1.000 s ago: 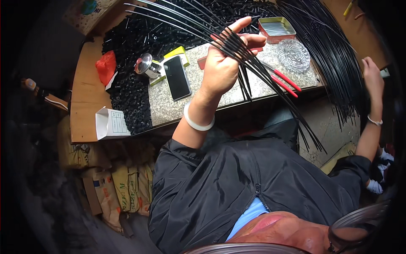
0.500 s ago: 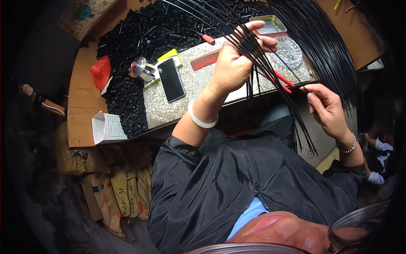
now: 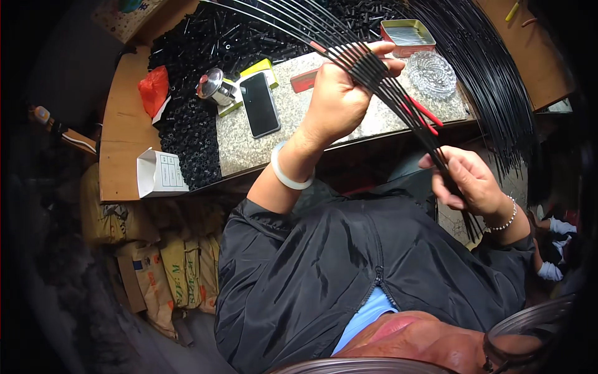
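Observation:
My left hand (image 3: 341, 106) is closed around the upper part of a fanned bunch of long, thin black cables (image 3: 392, 90), held over the worktop's front edge. The cables spread apart beyond this hand and run close together below it. Lower right, my right hand (image 3: 468, 181) wraps its fingers round the bunch near its lower ends, which stick out beneath. Behind the bunch shows a pair of red handles (image 3: 430, 115), like those of pliers; the rest is hidden. A dark phone (image 3: 260, 106) lies on the speckled board (image 3: 237, 153) left of my left hand.
A glass dish (image 3: 431, 75) and an open tin (image 3: 408, 34) of thin pieces stand beyond my hands. Many black cables (image 3: 492, 93) hang over the right edge. Small black parts (image 3: 187, 137) heap leftward, beside a metal-lidded jar (image 3: 215, 86), a red bag (image 3: 152, 90) and a white box (image 3: 162, 174).
My right hand has moved from a single cable's end to grip the lower part of the whole bunch. The cables now lie more evenly side by side. My left hand keeps its hold.

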### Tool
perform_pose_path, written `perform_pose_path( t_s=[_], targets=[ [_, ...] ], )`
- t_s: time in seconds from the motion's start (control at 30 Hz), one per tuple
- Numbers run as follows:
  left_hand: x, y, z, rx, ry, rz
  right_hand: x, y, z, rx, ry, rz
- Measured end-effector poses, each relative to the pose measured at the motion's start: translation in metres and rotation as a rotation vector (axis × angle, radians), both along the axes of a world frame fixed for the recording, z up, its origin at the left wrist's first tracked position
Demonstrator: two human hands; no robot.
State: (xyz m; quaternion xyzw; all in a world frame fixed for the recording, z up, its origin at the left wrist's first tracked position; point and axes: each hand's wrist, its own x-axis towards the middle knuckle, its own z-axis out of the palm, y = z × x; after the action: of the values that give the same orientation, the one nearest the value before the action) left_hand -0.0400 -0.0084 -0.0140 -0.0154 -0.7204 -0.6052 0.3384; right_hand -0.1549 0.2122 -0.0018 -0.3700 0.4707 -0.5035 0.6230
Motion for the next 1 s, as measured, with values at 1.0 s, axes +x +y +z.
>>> perform_pose_path(
  t_s=[1.0],
  targets=[
    [0.026,-0.034,-0.107,-0.816,-0.287,0.026,0.023,-0.071,-0.222,-0.331,1.003,-0.253]
  ],
)
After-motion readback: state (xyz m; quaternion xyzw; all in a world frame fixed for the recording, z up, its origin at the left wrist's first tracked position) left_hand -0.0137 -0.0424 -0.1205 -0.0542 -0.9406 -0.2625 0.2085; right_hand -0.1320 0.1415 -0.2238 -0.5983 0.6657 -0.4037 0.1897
